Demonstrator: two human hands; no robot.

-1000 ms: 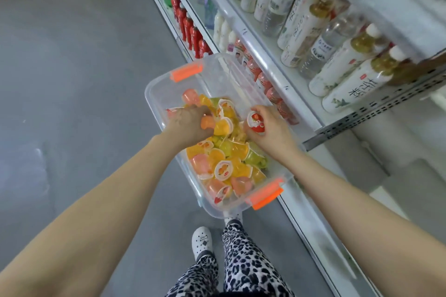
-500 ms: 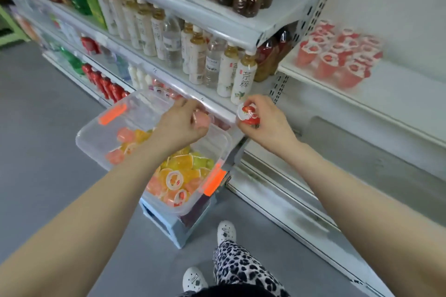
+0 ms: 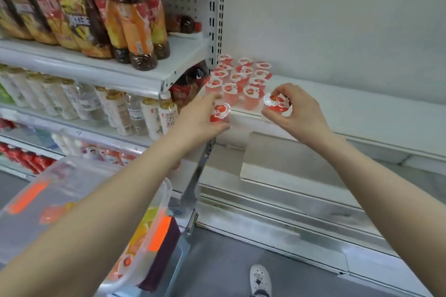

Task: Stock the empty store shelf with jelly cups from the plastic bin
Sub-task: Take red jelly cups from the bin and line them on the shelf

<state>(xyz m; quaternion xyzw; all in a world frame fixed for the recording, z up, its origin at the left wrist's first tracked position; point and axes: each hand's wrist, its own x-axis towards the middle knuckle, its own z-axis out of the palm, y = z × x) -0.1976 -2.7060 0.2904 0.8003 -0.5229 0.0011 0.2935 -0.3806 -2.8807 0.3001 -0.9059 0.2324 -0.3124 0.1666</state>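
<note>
Left hand (image 3: pixel 200 117) and right hand (image 3: pixel 299 109) rose from plastic bin (image 3: pixel 72 190) to shelf (image 3: pixel 350 106), my fingers (image 3: pixel 282 90) each pinching a jelly cup (image 3: pixel 220 112) beside the stocked cups (image 3: pixel 239 77); bumping could topple them.

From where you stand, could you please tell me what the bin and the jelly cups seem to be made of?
Bin: clear glossy plastic, seemingly; coloured cups show through its wall. Orange latches: opaque plastic. Jelly cups: probably translucent pinkish plastic, with thin printed lids, film or foil.
</note>
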